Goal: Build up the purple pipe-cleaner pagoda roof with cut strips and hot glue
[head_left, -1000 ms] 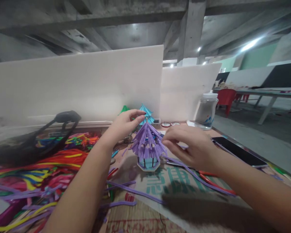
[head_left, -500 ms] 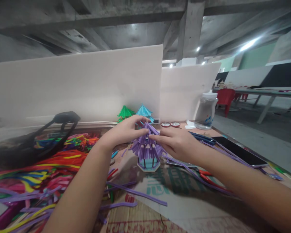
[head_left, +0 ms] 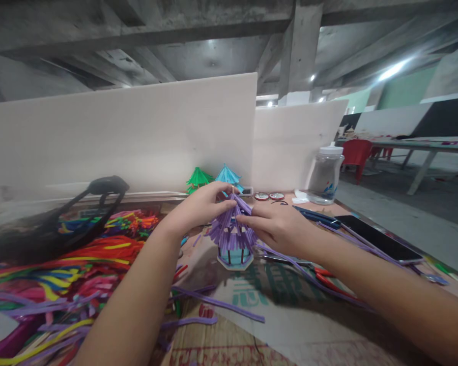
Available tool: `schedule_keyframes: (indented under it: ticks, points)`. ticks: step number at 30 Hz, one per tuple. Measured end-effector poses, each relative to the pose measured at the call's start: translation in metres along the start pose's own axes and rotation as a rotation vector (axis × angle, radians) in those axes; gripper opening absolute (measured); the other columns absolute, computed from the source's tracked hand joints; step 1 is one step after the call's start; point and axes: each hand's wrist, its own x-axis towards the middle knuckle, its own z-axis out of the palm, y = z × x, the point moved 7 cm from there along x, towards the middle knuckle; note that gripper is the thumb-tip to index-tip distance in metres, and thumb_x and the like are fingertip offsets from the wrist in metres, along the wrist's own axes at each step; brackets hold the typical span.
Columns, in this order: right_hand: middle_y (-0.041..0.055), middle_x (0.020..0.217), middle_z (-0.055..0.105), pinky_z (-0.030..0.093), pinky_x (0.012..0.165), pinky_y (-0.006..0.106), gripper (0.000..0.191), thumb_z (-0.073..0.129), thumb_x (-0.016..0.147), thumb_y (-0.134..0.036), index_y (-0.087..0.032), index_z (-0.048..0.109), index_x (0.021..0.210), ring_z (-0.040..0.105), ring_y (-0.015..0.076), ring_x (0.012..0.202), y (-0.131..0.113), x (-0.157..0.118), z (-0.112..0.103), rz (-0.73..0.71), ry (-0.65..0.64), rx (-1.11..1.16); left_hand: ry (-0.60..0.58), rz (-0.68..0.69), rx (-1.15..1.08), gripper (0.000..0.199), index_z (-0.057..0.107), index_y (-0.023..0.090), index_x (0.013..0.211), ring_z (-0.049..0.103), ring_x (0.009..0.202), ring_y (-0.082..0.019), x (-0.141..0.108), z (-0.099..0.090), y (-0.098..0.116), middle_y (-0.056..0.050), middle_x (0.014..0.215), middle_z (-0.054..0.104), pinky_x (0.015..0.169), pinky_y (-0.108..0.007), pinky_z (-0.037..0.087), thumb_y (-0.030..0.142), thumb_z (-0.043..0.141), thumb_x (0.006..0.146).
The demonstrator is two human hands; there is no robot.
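Note:
A small model pavilion [head_left: 234, 239] stands upright in the middle of the table, with two tiers of purple pipe-cleaner roof over a pale blue, dark-posted base. My left hand [head_left: 202, 206] is closed at the top of the roof, thumb on its left slope and fingers behind the peak. From the right, my right hand [head_left: 278, 226] pinches a purple pipe-cleaner piece [head_left: 243, 204] against the upper roof, its index fingertip touching the slope. My right thumb is mostly hidden. Behind my left hand are a green-roofed model [head_left: 199, 178] and a blue-roofed model [head_left: 228, 175].
Bundles of coloured pipe cleaners [head_left: 110, 249] and a black strap-like object [head_left: 107, 188] lie left. Loose purple strips [head_left: 229, 305] lie in front. Red-handled pliers [head_left: 326, 274], a phone [head_left: 374, 238] and a clear bottle [head_left: 325, 175] are right. White panels [head_left: 156, 132] stand behind.
Both hands stay at the roof with nearly the same grip. The whole view has shifted very slightly; nothing else has visibly moved.

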Motion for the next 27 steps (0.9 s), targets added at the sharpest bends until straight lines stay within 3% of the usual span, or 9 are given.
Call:
schedule_keyframes:
  ticks: [3,6,8,11,14,17,20,27]
  points:
    - [0.0107,0.088,0.068,0.048,0.067,0.034,0.033,0.041,0.098,-0.015,-0.014,0.067,0.118,0.062,0.0196,0.079,0.0,0.0,0.0,0.005,-0.01,0.007,-0.015,-0.013,-0.046,0.033,0.064,0.019,0.113,0.063,0.11,-0.023,0.0,0.0,-0.004,-0.009,0.121,0.068,0.093,-0.034,0.049,0.039,0.053,0.09]
    - [0.0121,0.091,0.068,0.05,0.069,0.035,0.033,0.041,0.098,-0.015,-0.013,0.066,0.118,0.062,0.02,0.082,0.0,0.0,0.002,0.006,-0.017,0.022,0.046,-0.026,-0.061,0.038,0.063,0.019,0.117,0.062,0.112,-0.023,0.002,-0.007,-0.007,-0.009,0.123,0.067,0.096,-0.034,0.047,0.045,0.049,0.093]
    - [0.013,0.095,0.069,0.05,0.071,0.035,0.033,0.041,0.099,-0.016,-0.012,0.066,0.119,0.062,0.0204,0.085,0.0,-0.001,0.003,0.005,-0.019,0.028,0.111,-0.03,-0.066,0.04,0.064,0.018,0.114,0.064,0.104,-0.021,0.002,-0.014,-0.008,-0.009,0.113,0.07,0.089,-0.033,0.048,0.048,0.045,0.095]
    - [0.0124,0.096,0.069,0.049,0.07,0.034,0.033,0.041,0.099,-0.019,-0.013,0.064,0.122,0.062,0.0201,0.085,0.001,-0.002,0.001,0.01,-0.02,0.014,0.223,-0.056,-0.044,0.041,0.064,0.016,0.091,0.063,0.081,-0.019,0.001,-0.027,-0.01,-0.005,0.086,0.068,0.073,-0.029,0.047,0.049,0.04,0.096]
    - [0.0091,0.087,0.068,0.046,0.064,0.031,0.033,0.041,0.099,-0.019,-0.014,0.063,0.124,0.061,0.0186,0.078,0.007,-0.002,-0.006,0.044,-0.017,-0.034,0.306,-0.096,0.001,0.039,0.06,0.017,0.078,0.058,0.07,-0.016,-0.003,-0.038,-0.009,-0.002,0.073,0.063,0.066,-0.027,0.043,0.046,0.042,0.095]
    - [0.0079,0.084,0.068,0.045,0.063,0.031,0.032,0.042,0.1,-0.02,-0.014,0.064,0.123,0.061,0.0184,0.076,0.013,-0.001,-0.018,0.067,0.025,-0.055,0.295,-0.133,-0.039,0.035,0.064,0.016,0.08,0.06,0.073,-0.016,-0.006,-0.042,-0.007,-0.002,0.077,0.067,0.068,-0.026,0.043,0.044,0.046,0.093]
    - [0.01,0.093,0.07,0.048,0.067,0.032,0.032,0.042,0.099,-0.019,-0.013,0.065,0.12,0.064,0.0193,0.083,0.017,0.0,-0.029,0.071,0.065,-0.044,0.27,-0.147,-0.105,0.034,0.069,0.016,0.088,0.064,0.079,-0.017,-0.008,-0.041,-0.006,-0.004,0.087,0.072,0.072,-0.027,0.045,0.045,0.054,0.089]
    - [0.0093,0.097,0.072,0.049,0.07,0.032,0.031,0.044,0.099,-0.02,-0.017,0.066,0.12,0.066,0.0196,0.086,0.028,-0.001,-0.03,0.158,0.018,-0.06,0.332,-0.148,-0.151,0.027,0.07,0.016,0.088,0.064,0.075,-0.016,-0.009,-0.041,-0.008,-0.005,0.085,0.072,0.067,-0.026,0.047,0.042,0.068,0.081]
